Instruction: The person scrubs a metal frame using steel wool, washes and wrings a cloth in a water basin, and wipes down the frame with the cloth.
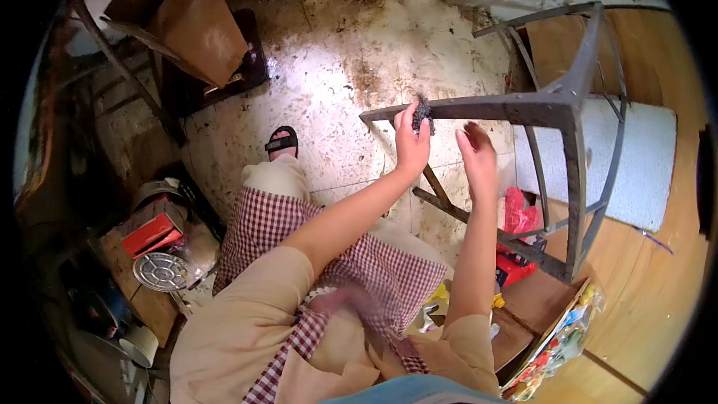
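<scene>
My left hand (412,147) is closed around a dark, frizzy steel wool scrubber (422,114), pressed against the flat bar of a grey metal frame (508,111). The frame looks like a stand with legs and curved bars, tilted on its side at my right. Just below the same bar is my right hand (479,158), its thumb and fingers apart and slightly curled, with nothing seen in it. Its fingertips are dark and partly shaded; whether they touch the bar is unclear.
A cardboard box (198,30) sits on a dark stand at upper left. Left of me are a red box (153,226) and a round metal strainer plate (161,271). At right lie a white board (636,157), a red plastic bag (519,213) and an open carton (535,307). The tiled floor (329,135) is stained.
</scene>
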{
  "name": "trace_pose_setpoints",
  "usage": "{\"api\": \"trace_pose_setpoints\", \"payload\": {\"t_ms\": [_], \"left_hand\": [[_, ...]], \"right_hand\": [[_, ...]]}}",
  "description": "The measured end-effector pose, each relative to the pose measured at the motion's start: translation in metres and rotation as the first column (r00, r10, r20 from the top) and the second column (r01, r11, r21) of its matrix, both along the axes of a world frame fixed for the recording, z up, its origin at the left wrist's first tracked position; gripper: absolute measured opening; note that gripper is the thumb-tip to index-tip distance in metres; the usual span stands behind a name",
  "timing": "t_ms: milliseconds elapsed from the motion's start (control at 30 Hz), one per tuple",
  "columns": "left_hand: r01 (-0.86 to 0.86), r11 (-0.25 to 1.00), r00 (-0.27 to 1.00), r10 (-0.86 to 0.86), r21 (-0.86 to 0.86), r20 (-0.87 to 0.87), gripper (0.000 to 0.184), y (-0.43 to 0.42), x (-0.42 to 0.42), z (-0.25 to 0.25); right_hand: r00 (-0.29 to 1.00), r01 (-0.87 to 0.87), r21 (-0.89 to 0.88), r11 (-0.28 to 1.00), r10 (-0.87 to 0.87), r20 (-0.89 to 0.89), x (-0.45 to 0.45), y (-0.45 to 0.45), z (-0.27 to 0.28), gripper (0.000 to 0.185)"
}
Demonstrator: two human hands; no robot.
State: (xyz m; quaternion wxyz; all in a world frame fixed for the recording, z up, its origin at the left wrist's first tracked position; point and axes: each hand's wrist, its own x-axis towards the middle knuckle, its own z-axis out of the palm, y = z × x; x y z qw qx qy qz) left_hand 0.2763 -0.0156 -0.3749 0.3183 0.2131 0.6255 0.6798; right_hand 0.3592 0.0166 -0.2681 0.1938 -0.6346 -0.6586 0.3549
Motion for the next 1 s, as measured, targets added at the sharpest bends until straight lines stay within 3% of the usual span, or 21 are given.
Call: {"api": "trace_pose_setpoints", "payload": {"t_ms": [33,67,133,167,267,300,333,400,467,500,533,600,667,700,800,833,933,1000], "left_hand": [[-0.052,0.999,0.998,0.052,-0.009,-0.038,0.037,0.006,0.004,-0.011],[-0.059,0.998,0.998,0.058,-0.017,-0.025,0.036,0.009,0.006,-0.027],[-0.058,0.998,0.998,0.058,-0.039,-0.010,0.034,0.010,0.005,-0.054],[-0.071,0.997,0.997,0.070,-0.043,-0.030,0.031,0.011,0.004,-0.064],[-0.121,0.972,0.980,0.150,-0.204,0.133,0.028,0.025,0.010,-0.110],[-0.183,0.950,0.965,0.223,-0.252,0.139,0.028,0.032,0.013,-0.135],[-0.228,0.920,0.913,0.316,-0.319,0.257,0.026,0.038,0.016,-0.160],[-0.176,0.865,0.947,0.279,-0.470,0.158,0.032,0.052,0.007,-0.214],[-0.308,0.869,0.863,0.426,-0.387,0.271,0.039,0.076,-0.026,-0.222],[-0.094,0.831,0.902,0.304,-0.549,0.305,0.046,0.081,-0.059,-0.208],[-0.093,0.847,0.885,0.311,-0.523,0.346,0.040,0.090,-0.073,-0.221],[-0.167,0.769,0.968,0.246,-0.617,0.045,0.034,0.102,-0.100,-0.243],[-0.166,0.609,0.965,0.263,-0.775,-0.001,0.028,0.105,-0.124,-0.264],[-0.032,0.633,0.975,0.190,-0.773,0.115,0.032,0.102,-0.137,-0.271],[0.229,0.717,0.972,-0.129,-0.658,0.197,0.033,0.102,-0.142,-0.331],[0.126,0.804,0.992,-0.102,-0.581,0.073,0.032,0.100,-0.133,-0.345],[0.097,0.832,0.938,0.107,-0.546,0.329,0.027,0.101,-0.118,-0.344],[0.046,0.874,0.833,0.234,-0.485,0.501,0.024,0.103,-0.116,-0.295]], "right_hand": [[0.994,-0.031,-0.071,0.997,0.023,-0.102,0.006,0.017,-0.035,0.056],[0.990,-0.138,-0.035,0.990,0.139,0.016,-0.005,0.022,-0.045,0.057],[0.893,-0.153,0.084,0.985,0.174,-0.416,-0.033,0.031,-0.074,0.046],[0.936,-0.195,0.032,0.980,0.196,-0.292,-0.041,0.035,-0.066,0.035],[0.861,-0.094,0.016,0.995,0.089,-0.501,-0.048,0.047,-0.094,0.037],[0.854,-0.076,0.061,0.995,0.097,-0.512,-0.054,0.048,-0.095,0.032],[0.869,-0.066,0.077,0.995,0.095,-0.485,-0.062,0.050,-0.095,0.030],[0.895,-0.061,0.115,0.991,0.105,-0.434,-0.082,0.057,-0.096,0.027],[0.905,-0.003,0.154,0.988,0.067,-0.419,-0.109,0.069,-0.094,0.023],[0.881,0.010,0.149,0.989,0.062,-0.468,-0.120,0.077,-0.097,0.022],[0.853,0.017,0.146,0.989,0.062,-0.519,-0.131,0.085,-0.098,0.021],[0.873,0.042,0.155,0.987,0.039,-0.487,-0.149,0.095,-0.096,0.018],[0.890,0.007,0.186,0.982,0.078,-0.449,-0.154,0.099,-0.096,0.018],[0.887,-0.006,0.214,0.977,0.104,-0.449,-0.152,0.100,-0.099,0.017],[0.862,-0.040,0.276,0.960,0.173,-0.477,-0.148,0.102,-0.109,0.022],[0.870,-0.058,0.287,0.956,0.189,-0.455,-0.147,0.103,-0.111,0.023],[0.865,-0.104,0.329,0.939,0.249,-0.437,-0.143,0.106,-0.116,0.022],[0.859,-0.085,0.320,0.944,0.232,-0.457,-0.145,0.107,-0.118,0.019]]}}
